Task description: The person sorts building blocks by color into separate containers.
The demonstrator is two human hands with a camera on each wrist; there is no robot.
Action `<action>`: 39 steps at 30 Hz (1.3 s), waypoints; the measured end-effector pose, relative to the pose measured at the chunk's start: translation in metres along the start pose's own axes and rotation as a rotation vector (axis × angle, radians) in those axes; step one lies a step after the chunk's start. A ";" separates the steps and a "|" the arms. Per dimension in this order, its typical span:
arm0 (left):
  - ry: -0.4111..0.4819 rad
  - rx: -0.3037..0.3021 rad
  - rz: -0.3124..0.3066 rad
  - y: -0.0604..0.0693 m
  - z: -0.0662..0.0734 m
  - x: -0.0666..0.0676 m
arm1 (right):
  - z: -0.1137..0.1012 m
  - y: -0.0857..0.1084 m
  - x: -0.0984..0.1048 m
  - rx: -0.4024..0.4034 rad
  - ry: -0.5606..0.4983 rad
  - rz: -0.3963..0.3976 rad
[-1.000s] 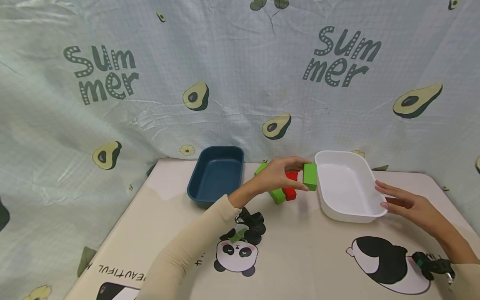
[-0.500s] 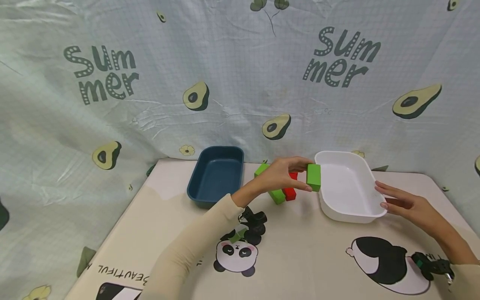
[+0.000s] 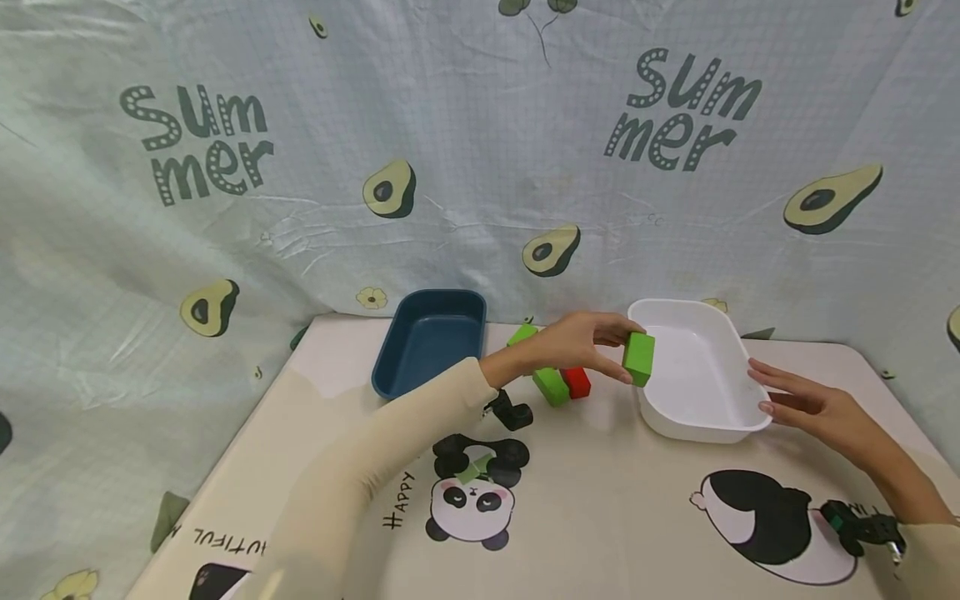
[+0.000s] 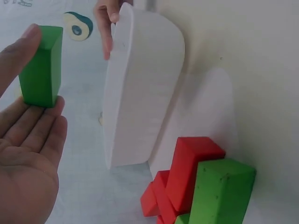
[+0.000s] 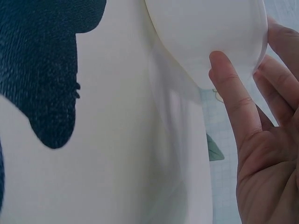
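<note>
In the head view my left hand point(image 3: 581, 343) pinches a green block point(image 3: 639, 359) between thumb and fingertips. It holds the block upright, in the air by the left rim of the white tray point(image 3: 693, 429). The left wrist view shows the same green block point(image 4: 42, 67) against the thumb and fingertips. My right hand point(image 3: 817, 412) touches the tray's right side with mostly straight fingers. In the right wrist view, one finger of the right hand point(image 5: 261, 149) lies against the tray's outer wall point(image 5: 205, 28).
Red blocks point(image 4: 194, 168) and green blocks point(image 4: 224, 191) lie grouped left of the white tray, partly hidden by my left hand in the head view. A dark blue tray point(image 3: 431, 362) stands further left. A patterned cloth point(image 3: 450, 125) hangs behind the table.
My left hand has moved a little to the right with the green block, from beside the white tray's left rim to over it. The right hand stays at the tray.
</note>
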State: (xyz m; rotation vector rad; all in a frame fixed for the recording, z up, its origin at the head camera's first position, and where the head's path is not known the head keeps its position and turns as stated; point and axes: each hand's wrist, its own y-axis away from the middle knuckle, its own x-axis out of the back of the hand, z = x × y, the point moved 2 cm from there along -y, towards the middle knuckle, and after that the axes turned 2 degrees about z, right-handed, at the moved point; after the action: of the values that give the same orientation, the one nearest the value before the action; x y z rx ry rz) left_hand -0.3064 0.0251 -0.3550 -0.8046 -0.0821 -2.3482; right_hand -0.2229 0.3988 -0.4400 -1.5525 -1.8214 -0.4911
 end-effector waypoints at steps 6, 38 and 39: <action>0.001 -0.017 -0.032 -0.009 0.006 0.007 | -0.002 -0.001 -0.001 0.000 0.003 -0.007; -0.170 0.039 -0.137 -0.072 0.016 -0.004 | -0.003 -0.001 0.002 -0.044 0.015 -0.024; -0.176 0.043 -0.137 -0.075 0.016 -0.004 | -0.002 0.000 0.002 -0.048 0.017 -0.025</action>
State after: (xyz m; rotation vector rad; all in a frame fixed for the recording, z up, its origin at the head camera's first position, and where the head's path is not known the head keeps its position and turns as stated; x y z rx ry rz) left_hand -0.3400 0.0904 -0.3343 -1.0116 -0.2694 -2.3886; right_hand -0.2228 0.3988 -0.4365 -1.5544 -1.8306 -0.5611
